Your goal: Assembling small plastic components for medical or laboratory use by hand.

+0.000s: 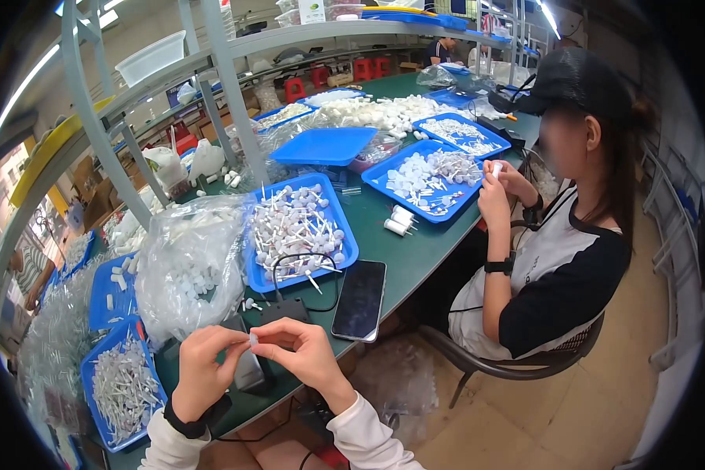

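My left hand [202,366] and my right hand [304,351] meet in front of me, both pinching one small white plastic piece [253,338] between their fingertips. They hover over the near edge of the green table [415,254]. Just beyond them lies a blue tray [343,235] full of white stemmed plastic parts. A clear plastic bag [186,262] of white caps sits to the left of that tray. A black band circles my left wrist.
A black phone [359,299] lies right of my hands, a small black box with a cable beside it. More blue trays [121,388] of white parts ring the table. A seated co-worker [560,235] at right handles a small white part. Grey shelf posts [102,133] rise at left.
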The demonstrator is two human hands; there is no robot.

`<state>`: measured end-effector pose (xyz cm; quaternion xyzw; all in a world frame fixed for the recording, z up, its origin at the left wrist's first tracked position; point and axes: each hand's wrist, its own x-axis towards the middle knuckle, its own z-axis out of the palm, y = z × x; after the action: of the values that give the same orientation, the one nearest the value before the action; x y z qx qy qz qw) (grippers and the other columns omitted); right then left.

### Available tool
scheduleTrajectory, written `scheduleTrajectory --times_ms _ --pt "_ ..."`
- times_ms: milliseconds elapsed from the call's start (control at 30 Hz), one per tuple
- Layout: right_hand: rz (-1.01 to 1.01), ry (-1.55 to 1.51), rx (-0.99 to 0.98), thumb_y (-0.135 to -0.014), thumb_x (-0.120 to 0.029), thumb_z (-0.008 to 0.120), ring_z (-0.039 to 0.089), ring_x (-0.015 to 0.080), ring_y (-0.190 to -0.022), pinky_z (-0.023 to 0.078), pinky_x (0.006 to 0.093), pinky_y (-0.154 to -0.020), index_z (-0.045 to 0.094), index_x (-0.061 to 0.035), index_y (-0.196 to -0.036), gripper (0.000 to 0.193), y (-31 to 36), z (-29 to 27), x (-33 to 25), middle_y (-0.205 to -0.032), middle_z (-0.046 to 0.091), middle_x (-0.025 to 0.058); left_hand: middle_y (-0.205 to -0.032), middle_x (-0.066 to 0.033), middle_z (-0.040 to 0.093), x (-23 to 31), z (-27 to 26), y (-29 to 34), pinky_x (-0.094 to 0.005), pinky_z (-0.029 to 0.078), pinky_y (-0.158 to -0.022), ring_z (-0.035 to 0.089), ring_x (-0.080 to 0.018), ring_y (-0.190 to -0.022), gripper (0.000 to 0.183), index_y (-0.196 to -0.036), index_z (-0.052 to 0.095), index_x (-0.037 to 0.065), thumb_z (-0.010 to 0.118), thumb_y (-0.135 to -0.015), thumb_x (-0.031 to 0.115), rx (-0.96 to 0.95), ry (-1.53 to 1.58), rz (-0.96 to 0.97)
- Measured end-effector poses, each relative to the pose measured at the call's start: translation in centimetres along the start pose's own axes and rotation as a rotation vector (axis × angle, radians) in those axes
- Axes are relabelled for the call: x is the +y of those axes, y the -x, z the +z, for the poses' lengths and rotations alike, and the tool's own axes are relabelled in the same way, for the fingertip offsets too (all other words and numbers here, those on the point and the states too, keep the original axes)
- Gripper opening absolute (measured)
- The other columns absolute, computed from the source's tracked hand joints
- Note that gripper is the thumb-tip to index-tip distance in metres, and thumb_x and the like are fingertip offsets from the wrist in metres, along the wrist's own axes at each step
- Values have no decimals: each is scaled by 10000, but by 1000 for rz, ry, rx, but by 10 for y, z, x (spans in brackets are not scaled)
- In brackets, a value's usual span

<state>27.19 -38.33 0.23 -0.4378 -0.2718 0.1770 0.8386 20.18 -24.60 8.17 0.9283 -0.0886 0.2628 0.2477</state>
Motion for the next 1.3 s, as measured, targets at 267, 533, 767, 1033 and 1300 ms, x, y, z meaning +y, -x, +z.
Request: scheduleTrajectory --times_ms 267,533,767,1033,1300 --pt "-36 -7 9 -794 9 679 629 141 -901 501 257 -828 628 37 -1012 226 3 13 4 -973 654 85 -676 -74 609 -3 -7 9 -323 410 -555 573 -258 -626 100 -776 644 65 673 -701 7 40 -53 12" --pt "33 94 -3 -805 -29 680 630 134 -898 497 248 -803 615 25 -1055 264 17 24 5 -991 650 83 -700 -79 633 -11 -15 27 -319 423 -559 588 -250 -618 91 -787 655 62 693 -707 43 -8 31 -35" --pt "-427 736 351 -730 -111 755 603 127 -709 472 243 -635 577 -37 -1166 476 41 40 -72 -934 613 81 -732 -101 659 -22 -27 35 -274 469 -602 637 -213 -646 85 -800 666 18 682 -716 9 69 132 -167" --pt "-1172 1543 292 -938 -186 460 362 180 -621 376 309 -502 138 -244 -1461 617 120 49 -223 -918 388 63 -739 -95 673 -30 -41 48 -235 479 -634 639 -149 -657 85 -827 665 -22 657 -745 -2 51 202 -292" --pt "-1260 1359 409 -941 -184 444 355 170 -612 364 296 -498 117 -239 -1461 616 151 32 -222 -892 385 56 -731 -90 676 -33 -49 53 -229 473 -632 627 -123 -653 83 -844 658 -31 640 -774 11 69 224 -336"
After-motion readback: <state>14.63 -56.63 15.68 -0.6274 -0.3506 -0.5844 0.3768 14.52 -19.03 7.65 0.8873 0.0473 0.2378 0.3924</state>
